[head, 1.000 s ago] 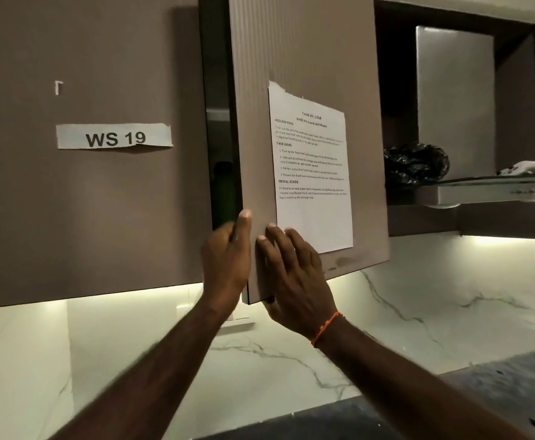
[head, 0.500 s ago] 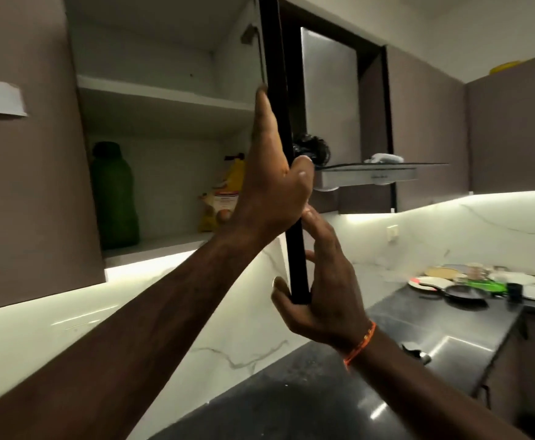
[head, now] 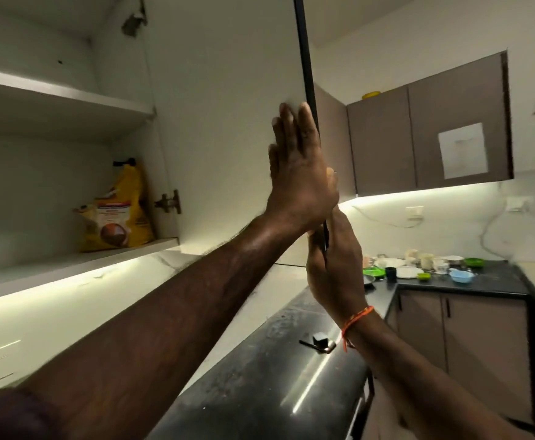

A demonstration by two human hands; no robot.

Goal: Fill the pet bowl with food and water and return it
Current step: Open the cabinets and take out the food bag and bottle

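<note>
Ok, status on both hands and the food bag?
Left hand flat on open cabinet door. Right hand on door's edge. Yellow food bag upright on lower shelf, untouched. Nothing blocking it.

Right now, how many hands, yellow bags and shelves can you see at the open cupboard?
Hands: 2, the left hand and the right hand, both on the cupboard door
Yellow bags: 1, the food bag on the lower shelf
Shelves: 2, the lower one and the upper shelf
Total: 5
</note>
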